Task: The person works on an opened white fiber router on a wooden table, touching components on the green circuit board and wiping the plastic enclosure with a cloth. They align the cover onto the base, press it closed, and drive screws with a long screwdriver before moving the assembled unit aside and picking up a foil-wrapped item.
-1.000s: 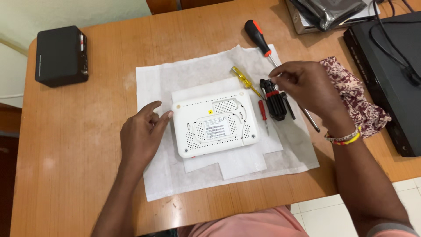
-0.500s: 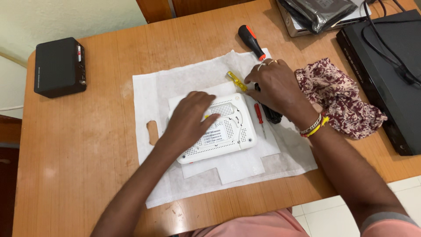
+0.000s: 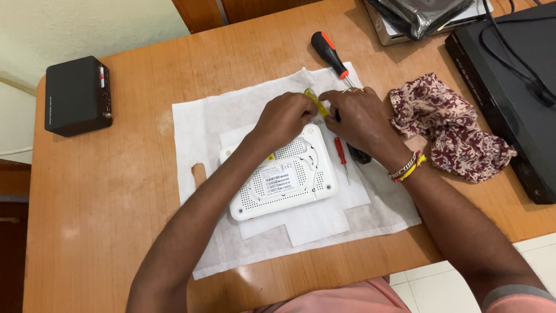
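Note:
A white router lies underside up on a white cloth spread over the wooden table. My left hand reaches over the router's far edge and pinches a small yellow-handled screwdriver. My right hand meets it there, fingertips on the same yellow screwdriver, and covers a dark tool set beneath it. A small red screwdriver rests on the cloth by the router's right side. A larger black-and-orange screwdriver lies at the cloth's far edge.
A black box stands at the table's far left. A patterned maroon rag lies to the right, beside a black flat device with cables. A wrapped item sits at the far right.
My left hand slid from the router's left side, across its top, to the yellow screwdriver. My right hand shifted left off the dark tool set to meet it.

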